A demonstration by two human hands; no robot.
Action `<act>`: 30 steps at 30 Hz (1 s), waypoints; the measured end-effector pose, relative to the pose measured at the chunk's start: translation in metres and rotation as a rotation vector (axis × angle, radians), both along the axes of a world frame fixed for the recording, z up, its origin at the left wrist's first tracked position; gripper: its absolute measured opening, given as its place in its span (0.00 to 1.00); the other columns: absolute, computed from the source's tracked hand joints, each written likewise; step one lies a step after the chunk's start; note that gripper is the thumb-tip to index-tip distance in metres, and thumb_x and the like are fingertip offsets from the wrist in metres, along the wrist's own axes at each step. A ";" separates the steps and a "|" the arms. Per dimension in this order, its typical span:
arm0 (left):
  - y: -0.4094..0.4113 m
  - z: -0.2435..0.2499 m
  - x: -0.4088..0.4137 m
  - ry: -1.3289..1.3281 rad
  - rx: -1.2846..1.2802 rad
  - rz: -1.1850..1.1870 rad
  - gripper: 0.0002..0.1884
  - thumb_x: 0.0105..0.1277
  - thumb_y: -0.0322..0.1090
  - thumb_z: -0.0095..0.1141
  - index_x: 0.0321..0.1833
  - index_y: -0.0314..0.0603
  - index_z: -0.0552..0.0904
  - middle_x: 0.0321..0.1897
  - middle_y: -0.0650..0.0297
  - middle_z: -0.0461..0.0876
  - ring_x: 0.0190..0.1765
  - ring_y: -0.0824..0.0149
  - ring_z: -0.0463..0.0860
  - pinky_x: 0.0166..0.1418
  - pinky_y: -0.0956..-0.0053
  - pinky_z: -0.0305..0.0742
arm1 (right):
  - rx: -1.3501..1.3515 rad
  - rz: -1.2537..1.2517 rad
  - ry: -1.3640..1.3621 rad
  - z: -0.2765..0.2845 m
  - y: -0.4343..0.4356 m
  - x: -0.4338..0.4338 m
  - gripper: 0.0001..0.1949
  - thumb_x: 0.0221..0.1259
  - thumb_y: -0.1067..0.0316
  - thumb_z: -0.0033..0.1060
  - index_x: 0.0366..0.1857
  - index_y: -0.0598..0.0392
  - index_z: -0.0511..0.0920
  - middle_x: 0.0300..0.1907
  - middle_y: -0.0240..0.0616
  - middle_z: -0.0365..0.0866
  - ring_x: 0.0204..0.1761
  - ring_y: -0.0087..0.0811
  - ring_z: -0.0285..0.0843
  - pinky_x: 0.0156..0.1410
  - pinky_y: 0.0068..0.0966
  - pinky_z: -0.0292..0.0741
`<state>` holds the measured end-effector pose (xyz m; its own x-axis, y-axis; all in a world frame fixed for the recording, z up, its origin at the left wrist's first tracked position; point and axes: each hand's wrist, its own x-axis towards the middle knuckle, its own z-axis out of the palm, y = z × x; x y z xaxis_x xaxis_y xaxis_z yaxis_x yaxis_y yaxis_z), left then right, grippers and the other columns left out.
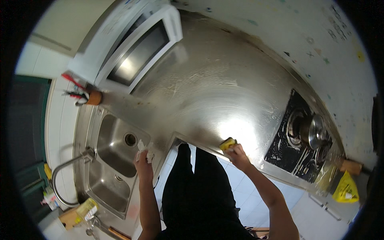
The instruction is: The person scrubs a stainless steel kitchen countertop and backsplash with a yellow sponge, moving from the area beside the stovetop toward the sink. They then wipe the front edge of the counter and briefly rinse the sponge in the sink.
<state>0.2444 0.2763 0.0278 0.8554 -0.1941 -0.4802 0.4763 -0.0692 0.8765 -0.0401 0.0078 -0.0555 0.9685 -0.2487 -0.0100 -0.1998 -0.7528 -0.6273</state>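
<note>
My right hand grips a yellow sponge with a dark side, at the front edge of the stainless steel countertop. Streaks of whitish suds mark the steel beyond it. My left hand holds a crumpled white tissue or cloth beside the upper basin of the double sink.
A microwave oven stands at the back left, near a brown utensil holder. On the right, a lidded pot sits on a black, suds-marked gas hob. A curved faucet rises beside the sink. A yellow plastic bag lies far right.
</note>
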 end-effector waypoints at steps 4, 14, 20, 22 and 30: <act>0.008 0.011 -0.001 0.177 -0.146 0.257 0.05 0.60 0.28 0.53 0.38 0.38 0.75 0.30 0.68 0.75 0.36 0.75 0.75 0.41 0.79 0.70 | -0.037 0.185 0.110 0.005 0.022 0.077 0.21 0.41 0.78 0.63 0.45 0.49 0.78 0.47 0.37 0.68 0.52 0.42 0.63 0.56 0.30 0.70; 0.034 0.020 0.005 0.189 -0.154 0.395 0.09 0.60 0.28 0.52 0.43 0.35 0.74 0.35 0.64 0.77 0.38 0.72 0.78 0.43 0.77 0.72 | -0.041 0.227 -0.084 -0.009 0.054 0.215 0.19 0.42 0.77 0.59 0.44 0.50 0.76 0.50 0.41 0.67 0.55 0.48 0.62 0.59 0.38 0.67; 0.055 0.010 0.004 0.192 -0.196 0.430 0.10 0.60 0.29 0.53 0.44 0.35 0.74 0.35 0.64 0.78 0.38 0.71 0.78 0.43 0.78 0.73 | -0.045 0.273 0.116 0.007 0.005 0.061 0.21 0.34 0.76 0.67 0.40 0.49 0.77 0.50 0.37 0.66 0.55 0.45 0.61 0.60 0.35 0.67; 0.051 0.009 0.008 0.191 -0.195 0.416 0.10 0.60 0.29 0.53 0.43 0.35 0.74 0.35 0.64 0.77 0.37 0.72 0.78 0.42 0.78 0.73 | -0.048 0.266 0.074 -0.006 0.009 0.071 0.21 0.34 0.75 0.68 0.40 0.49 0.77 0.52 0.39 0.66 0.54 0.46 0.61 0.59 0.37 0.68; 0.027 0.006 0.008 0.193 -0.176 0.326 0.09 0.60 0.29 0.53 0.42 0.36 0.75 0.33 0.67 0.76 0.35 0.74 0.76 0.41 0.78 0.72 | 0.060 0.202 0.055 0.005 0.054 0.199 0.22 0.42 0.77 0.62 0.48 0.49 0.75 0.54 0.42 0.67 0.58 0.48 0.60 0.63 0.38 0.65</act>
